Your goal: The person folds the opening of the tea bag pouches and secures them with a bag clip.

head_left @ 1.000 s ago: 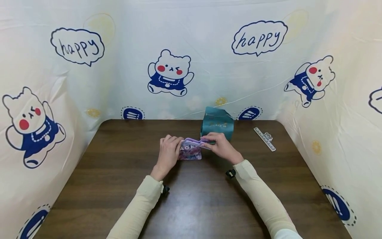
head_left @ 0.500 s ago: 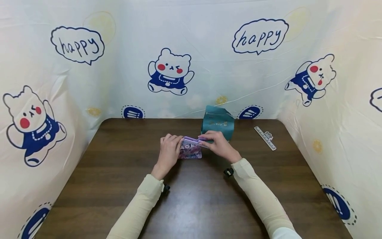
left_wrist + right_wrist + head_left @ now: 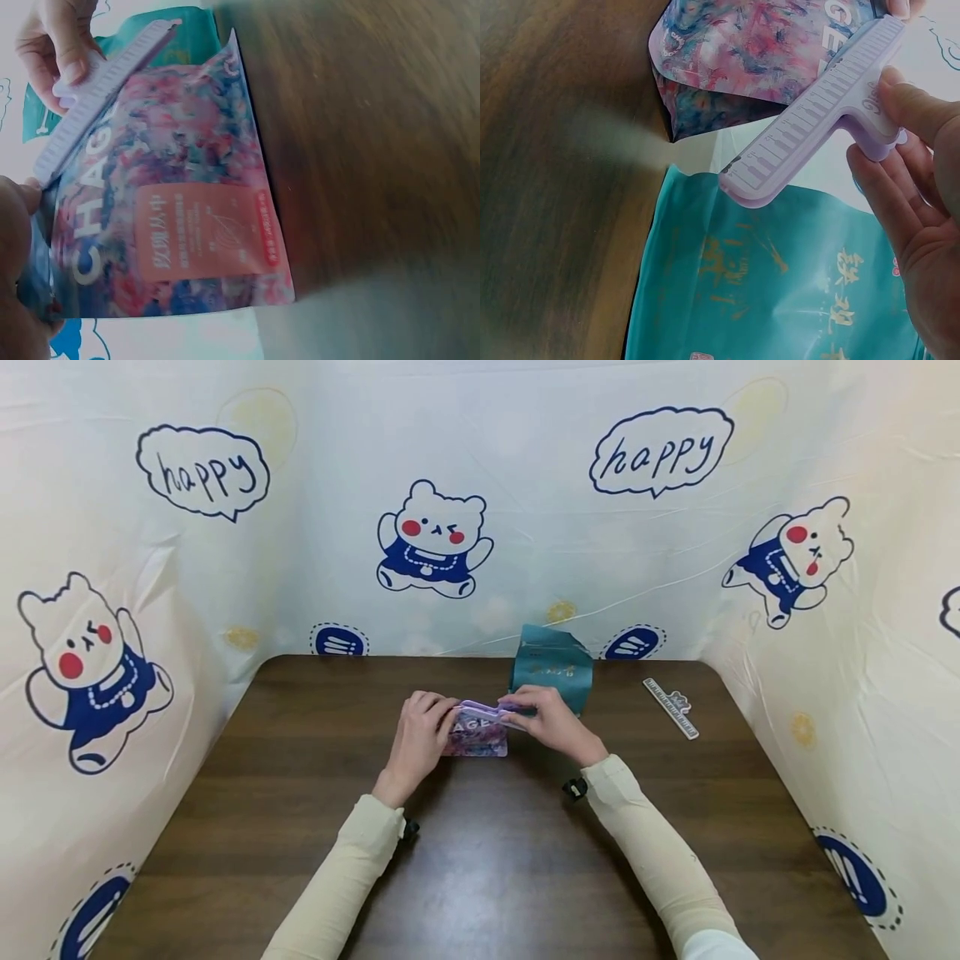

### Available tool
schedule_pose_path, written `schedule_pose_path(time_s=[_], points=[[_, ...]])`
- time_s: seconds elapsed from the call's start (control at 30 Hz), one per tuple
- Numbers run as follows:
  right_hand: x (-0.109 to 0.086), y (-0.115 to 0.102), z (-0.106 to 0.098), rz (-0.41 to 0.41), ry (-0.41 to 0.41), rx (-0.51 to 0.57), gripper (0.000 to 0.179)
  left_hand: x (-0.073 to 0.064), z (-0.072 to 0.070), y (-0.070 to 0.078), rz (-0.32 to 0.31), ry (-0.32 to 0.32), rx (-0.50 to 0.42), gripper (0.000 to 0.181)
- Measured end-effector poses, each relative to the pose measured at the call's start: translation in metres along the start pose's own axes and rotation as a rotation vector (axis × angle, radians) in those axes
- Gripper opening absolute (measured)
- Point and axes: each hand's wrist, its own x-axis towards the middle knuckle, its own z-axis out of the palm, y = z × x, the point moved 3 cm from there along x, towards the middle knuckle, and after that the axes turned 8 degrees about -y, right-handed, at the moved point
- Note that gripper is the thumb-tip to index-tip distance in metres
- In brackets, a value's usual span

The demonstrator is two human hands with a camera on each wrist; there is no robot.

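A floral pink-and-blue pouch (image 3: 180, 135) with large white letters stands on the table. My left hand (image 3: 420, 735) grips one upper corner of it, as the left wrist view also shows. My right hand (image 3: 553, 722) pinches the handle of a pale purple bag clip (image 3: 810, 112) between thumb and fingers. The clip's long bar lies slantwise across the pouch's top, one end by my left thumb and the other sticking out past the pouch. Whether its jaws are clamped on the pouch, I cannot tell.
A teal bag (image 3: 553, 662) with gold writing stands just behind my right hand. Toward the right back of the brown table (image 3: 480, 860) lies a whitish bag clip (image 3: 671, 708). A printed curtain (image 3: 540, 527) surrounds the table's back and sides.
My left hand has shifted slightly left, and more of the pouch's lettering shows. My right hand keeps its pinch on the purple bag clip, nearly in place.
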Motion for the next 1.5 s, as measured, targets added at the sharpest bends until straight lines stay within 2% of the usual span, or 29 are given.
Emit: schedule_pose_path(time_s=[0.3, 0.5, 0.67, 0.83, 0.97, 1.1, 1.3, 1.5], points=[[0.000, 0.000, 0.003, -0.022, 0.026, -0.017, 0.024, -0.002, 0.000, -0.001, 0.000, 0.026, -0.091, 0.017], [0.002, -0.003, 0.004, -0.036, 0.043, -0.018, 0.024, -0.002, 0.000, 0.000, -0.038, 0.033, -0.112, 0.018], [0.004, -0.004, 0.004, -0.038, 0.042, -0.018, 0.024, 0.000, 0.000, 0.000, -0.041, -0.006, -0.096, 0.020], [0.003, -0.005, 0.004, -0.004, 0.023, -0.017, 0.024, -0.001, -0.002, -0.003, -0.020, -0.063, -0.082, 0.019], [0.003, -0.005, 0.003, 0.016, 0.016, -0.009, 0.024, -0.002, -0.005, -0.005, -0.020, -0.082, -0.092, 0.020], [0.003, -0.003, 0.003, 0.017, 0.020, -0.002, 0.025, -0.002, -0.007, -0.007, -0.031, -0.079, -0.109, 0.020], [0.003, -0.003, 0.004, 0.009, 0.020, -0.007, 0.024, -0.004, -0.002, -0.010, -0.050, -0.057, -0.142, 0.015], [0.008, -0.006, 0.005, -0.010, 0.028, -0.009, 0.023, -0.003, -0.003, -0.010, -0.090, -0.041, -0.129, 0.013]])
